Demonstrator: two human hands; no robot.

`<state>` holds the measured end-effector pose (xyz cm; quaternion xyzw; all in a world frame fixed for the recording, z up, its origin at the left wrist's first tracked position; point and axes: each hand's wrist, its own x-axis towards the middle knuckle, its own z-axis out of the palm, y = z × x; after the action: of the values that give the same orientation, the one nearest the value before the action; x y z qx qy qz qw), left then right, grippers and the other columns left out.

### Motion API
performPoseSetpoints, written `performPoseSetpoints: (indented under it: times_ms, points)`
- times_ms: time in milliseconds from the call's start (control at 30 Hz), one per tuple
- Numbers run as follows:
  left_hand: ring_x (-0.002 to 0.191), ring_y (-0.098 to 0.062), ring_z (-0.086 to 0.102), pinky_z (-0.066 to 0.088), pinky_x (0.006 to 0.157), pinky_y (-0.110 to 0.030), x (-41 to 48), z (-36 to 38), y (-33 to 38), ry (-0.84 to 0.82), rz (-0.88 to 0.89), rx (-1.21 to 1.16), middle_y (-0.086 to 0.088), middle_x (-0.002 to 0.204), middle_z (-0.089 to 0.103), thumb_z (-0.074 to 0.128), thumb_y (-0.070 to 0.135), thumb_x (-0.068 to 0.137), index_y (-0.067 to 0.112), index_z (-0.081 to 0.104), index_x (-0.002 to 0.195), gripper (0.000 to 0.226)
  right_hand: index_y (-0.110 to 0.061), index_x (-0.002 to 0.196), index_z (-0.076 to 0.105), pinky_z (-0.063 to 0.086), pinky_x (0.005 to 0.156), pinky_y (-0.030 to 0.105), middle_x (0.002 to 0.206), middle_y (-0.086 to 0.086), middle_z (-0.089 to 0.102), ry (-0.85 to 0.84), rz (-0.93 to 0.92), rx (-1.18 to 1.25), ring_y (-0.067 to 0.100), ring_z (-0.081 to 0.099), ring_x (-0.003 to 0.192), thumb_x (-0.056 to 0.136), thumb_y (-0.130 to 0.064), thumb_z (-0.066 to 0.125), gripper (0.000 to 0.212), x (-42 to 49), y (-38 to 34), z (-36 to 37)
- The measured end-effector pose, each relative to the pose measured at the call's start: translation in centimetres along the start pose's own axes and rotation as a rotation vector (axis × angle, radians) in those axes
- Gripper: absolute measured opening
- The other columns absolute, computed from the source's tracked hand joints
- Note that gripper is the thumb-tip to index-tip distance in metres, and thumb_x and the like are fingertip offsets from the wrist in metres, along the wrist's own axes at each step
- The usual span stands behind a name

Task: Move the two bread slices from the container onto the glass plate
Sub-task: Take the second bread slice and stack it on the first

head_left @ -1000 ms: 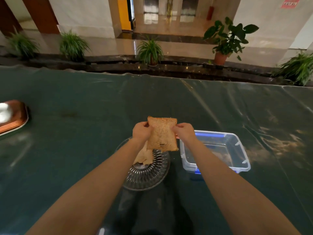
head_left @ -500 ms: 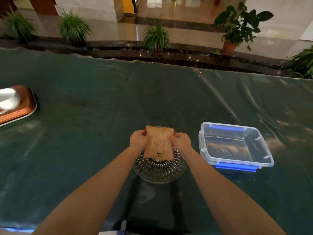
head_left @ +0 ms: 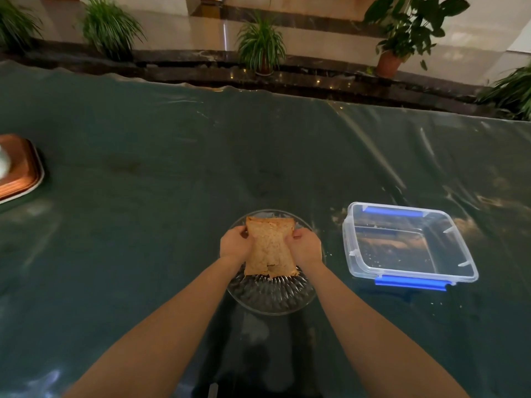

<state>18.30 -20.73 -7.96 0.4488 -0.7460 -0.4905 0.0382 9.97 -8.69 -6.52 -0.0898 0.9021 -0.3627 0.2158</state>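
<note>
Seen from the head camera, a person's left hand point(head_left: 236, 243) and right hand point(head_left: 307, 245) pinched a bread slice point(head_left: 270, 247) by its opposite side edges, the slice lying between them over the glass plate point(head_left: 271, 297). The clear container point(head_left: 409, 245), with blue clips, stood just right of the plate on the green table cover point(head_left: 143, 196).

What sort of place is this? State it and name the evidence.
Probably a building lobby or atrium: a polished stone floor beyond the table, potted plants lined along a dark stone ledge, and what may be doorways at the far end.
</note>
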Motion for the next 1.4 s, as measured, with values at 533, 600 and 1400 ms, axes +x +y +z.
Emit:
performPoseSetpoints:
  times_ms: [533,600,1400]
  points:
    - [0.055,-0.009,0.049,0.037,0.046,-0.021,0.2,1.4,-0.6,-0.003,-0.088,-0.059,0.003,0.062,0.054,0.049,0.025,0.088,0.013,0.057,0.068,0.025,-0.007,0.08,0.058,0.051,0.09,0.048,0.084,0.012,0.058,-0.065,-0.042,0.032,0.02,0.049,0.088,0.087,-0.025,0.055,0.02,0.8,1.8,1.6]
    - [0.063,-0.014,0.054,0.042,0.05,-0.023,0.2,1.6,-0.5,-0.002,-0.11,-0.102,-0.002,0.072,0.06,0.051,0.022,0.087,0.008,0.063,0.078,0.021,-0.004,0.084,0.061,0.051,0.087,0.045,0.089,0.016,0.061,-0.053,-0.038,0.053,0.02,0.049,0.085,0.086,-0.024,0.057,0.021,0.9,1.9,1.7]
    - [0.097,-0.021,0.061,0.053,0.075,-0.032,-0.4,0.8,-0.4,-0.104,-0.22,-0.399,-0.002,0.103,0.063,0.057,0.021,0.088,0.01,0.062,0.111,0.027,-0.001,0.102,0.064,0.051,0.079,0.032,0.103,0.015,0.065,-0.002,-0.059,0.117,0.026,0.061,0.093,0.083,-0.024,0.061,0.03,0.3,2.0,1.5]
